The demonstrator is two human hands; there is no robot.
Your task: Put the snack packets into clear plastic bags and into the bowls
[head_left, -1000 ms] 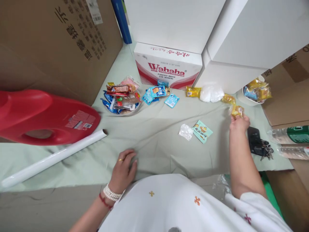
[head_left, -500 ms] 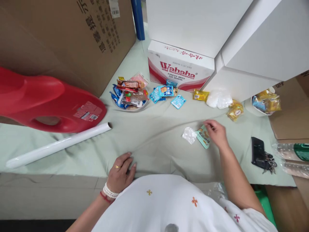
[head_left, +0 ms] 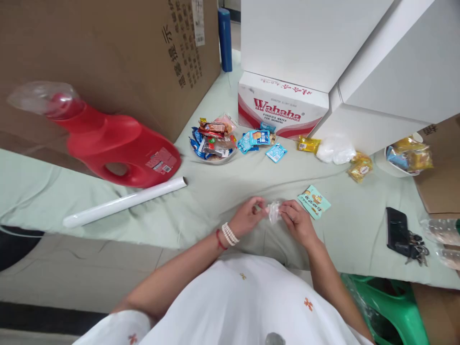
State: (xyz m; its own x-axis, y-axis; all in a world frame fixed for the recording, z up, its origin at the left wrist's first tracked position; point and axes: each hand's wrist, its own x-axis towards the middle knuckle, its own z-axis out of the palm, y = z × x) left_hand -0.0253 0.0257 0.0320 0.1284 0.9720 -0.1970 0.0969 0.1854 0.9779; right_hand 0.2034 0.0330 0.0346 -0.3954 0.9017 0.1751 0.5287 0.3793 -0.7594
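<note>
A small clear plastic bag (head_left: 274, 212), crumpled, is stretched between my two hands just above the table cover. My left hand (head_left: 248, 214), with a beaded bracelet and a red cord at the wrist, pinches its left side. On its other side my right hand (head_left: 297, 221) grips it with the fingers closed. Just beyond my right hand a mint-green snack packet (head_left: 315, 201) lies flat on the cloth, apart from the fingers.
A bowl of wrapped snacks (head_left: 213, 142) and blue packets (head_left: 259, 139) stand before the Wahaha box (head_left: 283, 108). Leftward are a red jug (head_left: 132, 148) and a white roll (head_left: 125, 205). Rightward lie yellow packets (head_left: 360, 166), a white bundle (head_left: 335, 148), a phone (head_left: 396, 230) and keys (head_left: 419, 249).
My left hand has come right from the table edge to the clear bag. My right hand has left the green packet and taken hold of the bag; the packet lies turned. The view has shifted.
</note>
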